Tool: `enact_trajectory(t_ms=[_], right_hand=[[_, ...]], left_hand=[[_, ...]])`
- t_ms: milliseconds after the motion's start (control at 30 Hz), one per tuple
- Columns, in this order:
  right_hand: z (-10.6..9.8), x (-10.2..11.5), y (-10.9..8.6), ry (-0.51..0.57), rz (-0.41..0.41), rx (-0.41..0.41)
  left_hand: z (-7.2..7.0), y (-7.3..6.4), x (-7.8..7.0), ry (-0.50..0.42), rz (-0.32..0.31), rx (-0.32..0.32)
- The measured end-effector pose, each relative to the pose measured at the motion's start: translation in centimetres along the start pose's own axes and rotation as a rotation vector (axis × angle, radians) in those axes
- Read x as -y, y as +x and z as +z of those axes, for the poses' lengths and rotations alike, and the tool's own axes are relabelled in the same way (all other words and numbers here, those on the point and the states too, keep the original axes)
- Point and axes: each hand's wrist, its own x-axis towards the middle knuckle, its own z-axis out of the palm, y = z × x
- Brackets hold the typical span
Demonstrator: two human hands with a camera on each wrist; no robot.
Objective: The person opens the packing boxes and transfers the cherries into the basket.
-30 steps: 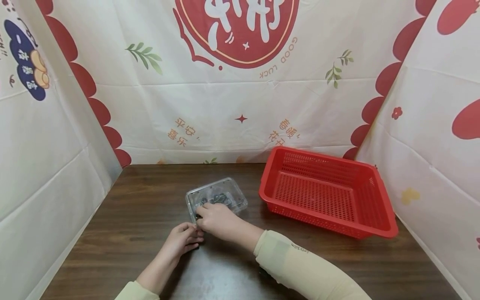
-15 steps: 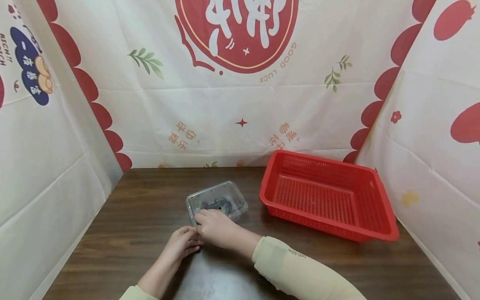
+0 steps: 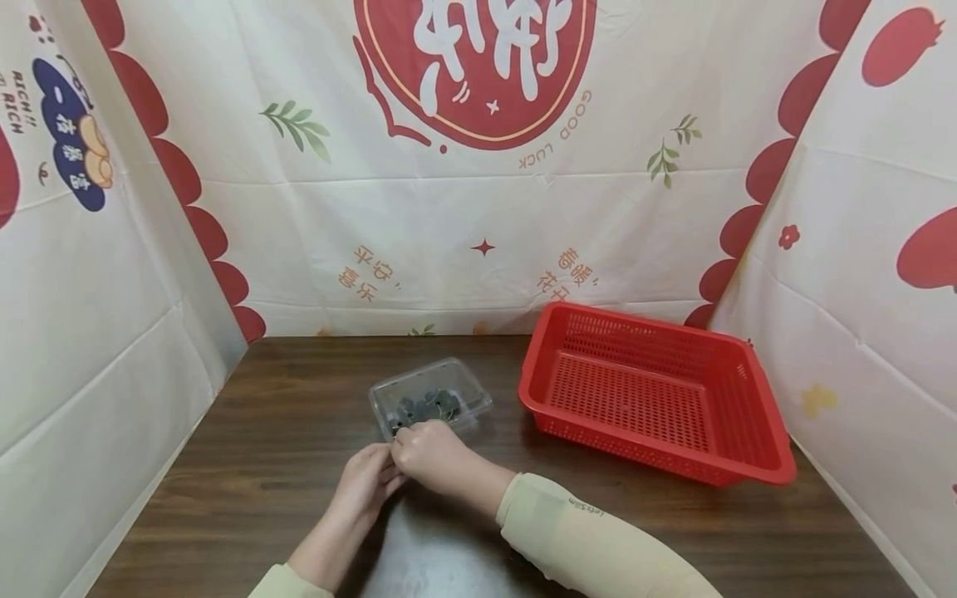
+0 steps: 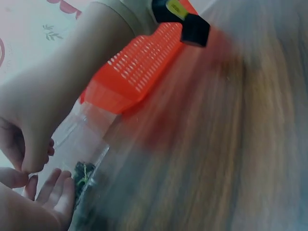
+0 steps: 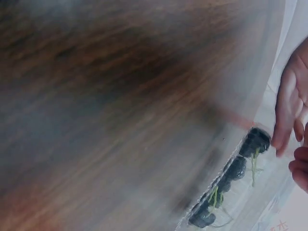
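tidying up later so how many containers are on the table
2: a clear plastic box by the right hand, and a red basket farther right. The arms hide some of the table, so a small one could be missed.

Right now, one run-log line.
left hand, right hand: together at clear box's near side; grip: unclear; dark fruit: inside; red basket: at right

The person wears pale yellow-green sleeves (image 3: 613, 548) (small dark lettering (image 3: 586, 507) marks the right one)
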Motion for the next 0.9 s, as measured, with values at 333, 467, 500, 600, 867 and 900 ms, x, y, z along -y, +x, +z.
enact_trajectory(t_ms=[333, 467, 500, 600, 867, 900], right_hand=[[0.2, 0.5, -0.1, -0.089, 0.057, -0.032], [0.7, 0.5, -0.3, -0.085, 0.067, -0.05], [0.8, 0.5, -0.3, -0.086, 0.07, -0.054], [1.0, 0.4, -0.4, -0.088, 0.082, -0.056], [1.2, 0.5, -0.2, -0.103, 0.122, -0.044], [1.3, 0.5, -0.2, -0.108, 0.13, -0.037]], left_hand=[[1.0, 0.2, -0.3, -0.108, -0.028, -0.025], [1.4, 0.5, -0.3, -0.15, -0.041, -0.038], [1.5, 0.6, -0.3, -0.163, -0.04, -0.041], [1.9, 0.8, -0.5, -0.203, -0.039, -0.059], [2.8, 1.2, -0.8, -0.276, -0.015, -0.105], [2.9, 1.3, -0.7, -0.291, -0.011, -0.112]])
